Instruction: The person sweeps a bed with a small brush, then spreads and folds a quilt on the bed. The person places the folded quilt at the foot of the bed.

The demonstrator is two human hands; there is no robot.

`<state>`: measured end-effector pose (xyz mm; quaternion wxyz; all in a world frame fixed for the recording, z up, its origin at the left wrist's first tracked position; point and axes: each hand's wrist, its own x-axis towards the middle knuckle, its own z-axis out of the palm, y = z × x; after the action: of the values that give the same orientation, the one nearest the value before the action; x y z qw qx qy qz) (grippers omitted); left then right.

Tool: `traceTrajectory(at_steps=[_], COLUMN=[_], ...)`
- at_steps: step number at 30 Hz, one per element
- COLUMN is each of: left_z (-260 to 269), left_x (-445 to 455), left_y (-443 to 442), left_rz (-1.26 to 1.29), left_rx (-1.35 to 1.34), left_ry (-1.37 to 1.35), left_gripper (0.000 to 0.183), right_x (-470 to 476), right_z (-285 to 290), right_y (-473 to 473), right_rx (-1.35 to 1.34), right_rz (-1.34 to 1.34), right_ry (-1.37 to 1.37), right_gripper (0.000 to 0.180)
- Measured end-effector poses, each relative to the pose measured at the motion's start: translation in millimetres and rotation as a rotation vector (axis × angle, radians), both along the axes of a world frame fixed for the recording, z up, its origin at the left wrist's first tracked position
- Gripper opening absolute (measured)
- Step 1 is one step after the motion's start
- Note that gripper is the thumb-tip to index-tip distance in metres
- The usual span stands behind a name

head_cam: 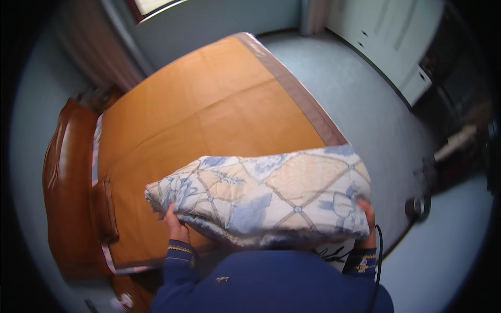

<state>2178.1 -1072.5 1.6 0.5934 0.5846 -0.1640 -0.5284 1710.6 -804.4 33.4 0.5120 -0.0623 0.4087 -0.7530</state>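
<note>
A folded quilt (pixel 258 191) with a blue, white and peach pattern stretches between my two hands, in front of my body. My left hand (pixel 177 225) grips its left end, thumb on top and the other fingers hidden below the fabric. At the right end, my right hand (pixel 367 219) holds the edge, with most of its fingers hidden. Under and beyond the quilt lies a bed covered with a tan mat (pixel 195 109) that has a brown border (pixel 297 94). Whether the quilt touches the mat cannot be seen.
A brown headboard (pixel 64 187) rises at the left, with a brown pillow (pixel 105 211) before it. Grey floor (pixel 336 78) runs along the bed's far right side towards a white cabinet (pixel 387 35). A black cable (pixel 378 266) hangs by my right arm. Curtains (pixel 98 43) hang behind.
</note>
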Motion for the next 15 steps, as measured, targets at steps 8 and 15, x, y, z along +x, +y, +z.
traceTrajectory(at_steps=[8, 15], left_z=[-18.5, -38.8], left_x=[-5.5, 31.6], left_y=[-9.5, -13.2], left_rz=[-0.055, -0.128], left_rx=[-0.051, -0.181], left_ry=[-0.043, -0.068], left_gripper=[0.042, 0.042], right_x=[-14.1, 21.1], right_z=[-1.6, 0.2], right_y=[-8.8, -6.5], right_rx=[0.136, 0.143], right_rz=[0.026, -0.032], right_ry=[-0.028, 0.014], right_gripper=[0.048, 0.056])
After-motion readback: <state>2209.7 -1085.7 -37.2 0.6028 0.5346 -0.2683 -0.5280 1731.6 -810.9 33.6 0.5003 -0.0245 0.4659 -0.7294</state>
